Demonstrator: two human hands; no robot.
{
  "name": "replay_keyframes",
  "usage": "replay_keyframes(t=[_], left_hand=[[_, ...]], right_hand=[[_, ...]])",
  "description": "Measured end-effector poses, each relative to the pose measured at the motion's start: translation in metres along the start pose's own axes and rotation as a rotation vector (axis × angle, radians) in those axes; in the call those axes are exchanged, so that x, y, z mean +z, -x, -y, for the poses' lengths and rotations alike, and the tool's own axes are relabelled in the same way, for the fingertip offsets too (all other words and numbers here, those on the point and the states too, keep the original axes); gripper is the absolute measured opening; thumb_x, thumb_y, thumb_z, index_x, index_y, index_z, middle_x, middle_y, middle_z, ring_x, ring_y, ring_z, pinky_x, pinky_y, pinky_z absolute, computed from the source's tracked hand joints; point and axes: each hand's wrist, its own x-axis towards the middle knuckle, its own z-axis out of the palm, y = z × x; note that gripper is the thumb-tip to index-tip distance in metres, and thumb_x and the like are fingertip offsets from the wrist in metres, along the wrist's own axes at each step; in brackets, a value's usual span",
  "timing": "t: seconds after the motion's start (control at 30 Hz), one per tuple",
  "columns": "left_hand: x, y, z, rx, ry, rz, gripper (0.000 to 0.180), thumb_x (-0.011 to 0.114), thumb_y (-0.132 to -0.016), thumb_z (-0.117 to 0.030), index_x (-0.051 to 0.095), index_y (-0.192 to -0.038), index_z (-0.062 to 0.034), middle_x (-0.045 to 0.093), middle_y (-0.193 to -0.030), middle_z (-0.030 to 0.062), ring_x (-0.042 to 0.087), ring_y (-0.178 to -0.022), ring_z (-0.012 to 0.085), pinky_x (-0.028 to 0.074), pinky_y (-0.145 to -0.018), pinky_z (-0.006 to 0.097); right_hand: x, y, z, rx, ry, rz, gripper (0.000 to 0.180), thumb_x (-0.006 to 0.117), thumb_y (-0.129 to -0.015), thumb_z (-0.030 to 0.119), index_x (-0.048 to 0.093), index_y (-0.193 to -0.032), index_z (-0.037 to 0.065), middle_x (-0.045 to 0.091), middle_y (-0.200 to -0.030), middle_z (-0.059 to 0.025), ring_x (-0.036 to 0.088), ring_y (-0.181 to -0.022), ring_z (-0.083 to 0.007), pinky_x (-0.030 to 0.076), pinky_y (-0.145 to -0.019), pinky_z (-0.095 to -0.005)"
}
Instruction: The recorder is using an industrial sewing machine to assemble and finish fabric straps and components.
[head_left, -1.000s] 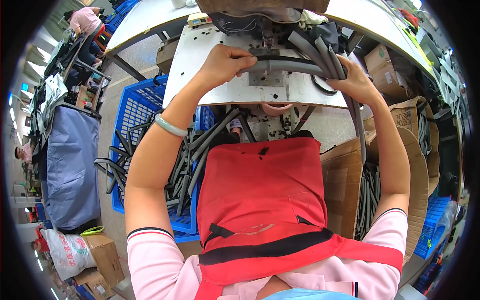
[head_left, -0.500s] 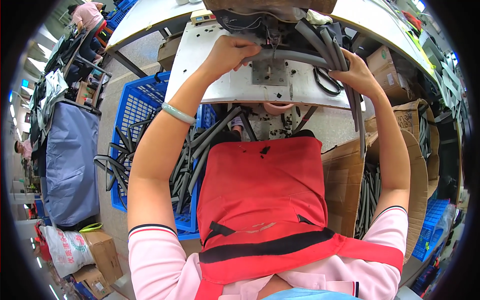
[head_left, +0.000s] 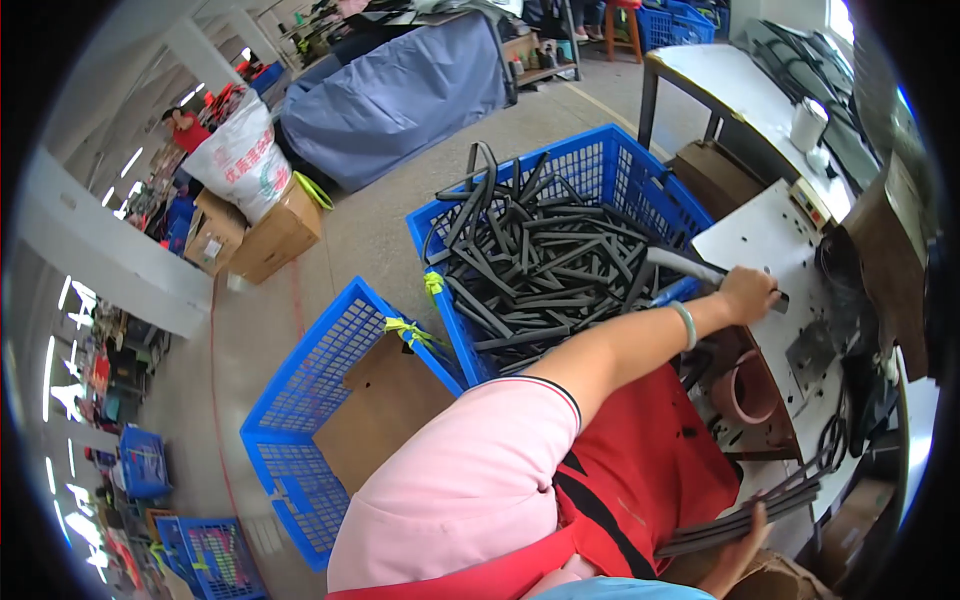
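Note:
My left hand (head_left: pixel 750 295) is closed around a long grey strip (head_left: pixel 685 264), soft-looking and tube-like. One end of it points over the near right side of a big blue plastic basket (head_left: pixel 590 146), heaped with many similar grey strips (head_left: pixel 565 262). My right hand (head_left: pixel 742 548), low at the right beside my red apron, grips a bundle of grey strips (head_left: pixel 745 518). Part of that hand is hidden behind the bundle. Black-handled scissors (head_left: pixel 832 436) seem to lie near the edge of the white machine table (head_left: pixel 760 232).
A second blue basket (head_left: pixel 345 310) with cardboard inside stands beside the full one. A pink bucket (head_left: pixel 745 388) sits under the table edge. Farther off are a white sack (head_left: pixel 240 160) on cartons (head_left: pixel 275 235) and a blue-grey covered stack (head_left: pixel 400 100).
My view has swung left toward the baskets. My left hand has moved from the machine to the basket side, holding a strip. My right hand has dropped lower, still holding the bundle.

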Motion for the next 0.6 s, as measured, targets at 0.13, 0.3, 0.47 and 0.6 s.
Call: replay_keyframes(t=[0.13, 0.3, 0.47, 0.6], left_hand=[[-0.011, 0.008, 0.009, 0.004, -0.019, -0.087, 0.026, 0.059, -0.089, -0.031, 0.067, -0.084, -0.0070, 0.068, -0.079, 0.0150, 0.067, -0.078, 0.0348, 0.053, -0.073, 0.045], [-0.003, 0.005, 0.003, -0.008, -0.009, -0.086, 0.026, 0.057, -0.091, -0.030, 0.066, -0.085, -0.0066, 0.069, -0.083, 0.0148, 0.067, -0.081, 0.0342, 0.052, -0.077, 0.045], [-0.001, 0.011, 0.014, -0.016, -0.046, -0.126, 0.024, 0.057, -0.092, -0.029, 0.066, -0.086, -0.0069, 0.069, -0.085, 0.0137, 0.068, -0.080, 0.0317, 0.051, -0.077, 0.043], [0.000, 0.008, 0.008, 0.011, -0.028, -0.126, 0.023, 0.057, -0.091, -0.028, 0.066, -0.087, -0.0071, 0.069, -0.086, 0.0131, 0.068, -0.080, 0.0312, 0.051, -0.077, 0.042]], right_hand=[[-0.025, -0.002, -0.043, 0.010, 0.007, 0.031, 0.053, 0.067, -0.088, 0.016, 0.047, -0.136, 0.005, 0.060, -0.107, -0.0030, 0.055, -0.092, -0.0127, 0.044, -0.082, -0.0260], [-0.076, 0.052, 0.090, -0.359, 0.088, -0.241, 0.028, 0.069, -0.077, 0.003, 0.057, -0.102, -0.004, 0.061, -0.082, -0.0143, 0.061, -0.070, -0.0236, 0.054, -0.064, -0.0358], [-0.222, 0.089, 0.093, -0.511, 0.326, -0.690, 0.048, 0.062, -0.084, 0.003, 0.049, -0.128, -0.010, 0.054, -0.127, -0.0207, 0.057, -0.106, -0.0302, 0.048, -0.094, -0.0421], [-0.308, 0.076, -0.004, -0.570, 0.823, -1.014, 0.071, 0.080, -0.068, 0.001, 0.049, -0.131, -0.007, 0.060, -0.119, -0.0252, 0.059, -0.102, -0.0352, 0.047, -0.094, -0.0459]])
